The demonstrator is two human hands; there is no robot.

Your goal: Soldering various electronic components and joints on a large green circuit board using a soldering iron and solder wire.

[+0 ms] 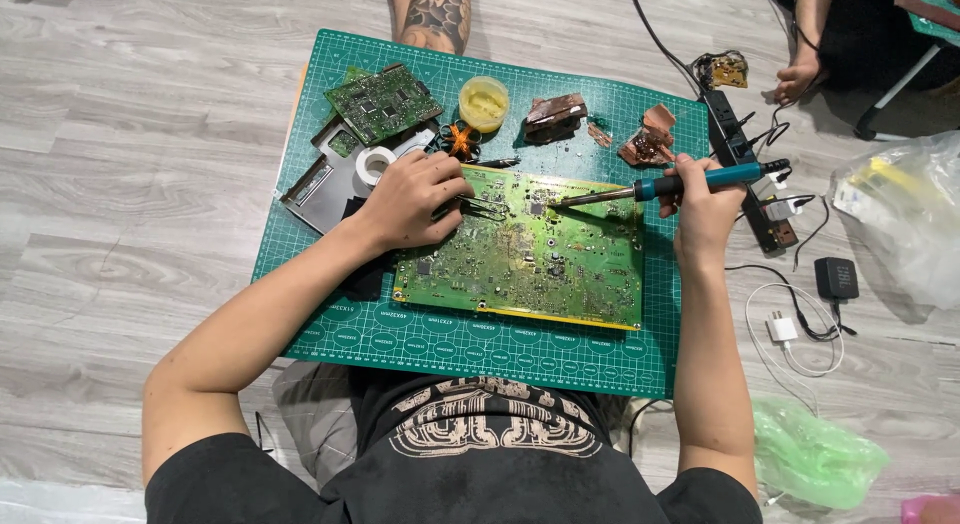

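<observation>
Head view: a person sits on a grey wood floor (120, 184) over a green cutting mat (520, 354), both forearms reaching forward.
Main board: a large green circuit board (530, 259) lies flat on the middle of the mat, long side toward the person.
Left hand: the left hand (410, 199) rests on the board's upper left corner, fingers (448, 189) closed around thin metal tweezers (478, 206) whose tips lie on the board.
Right hand: the right hand (700, 199) sits at the board's upper right edge, fingers curled tight around a teal-handled soldering iron (660, 187); its metal tip points left and meets the board near a small dark chip (536, 208).
Behind the board: a smaller green circuit board (382, 104) lies tilted on a grey metal frame (320, 189), with a roll of white tape (375, 164) beside it, a yellow pot of paste (484, 102) and brown copper-coloured scraps (555, 112).
Right of the mat: a black power strip (740, 154), a white charger with cable (785, 332), a black adapter (836, 279) and crumpled green plastic (815, 454) lie on the floor.
Others: another person's tattooed leg (432, 14) shows at the top edge, and another person's hand (797, 79) at top right.
</observation>
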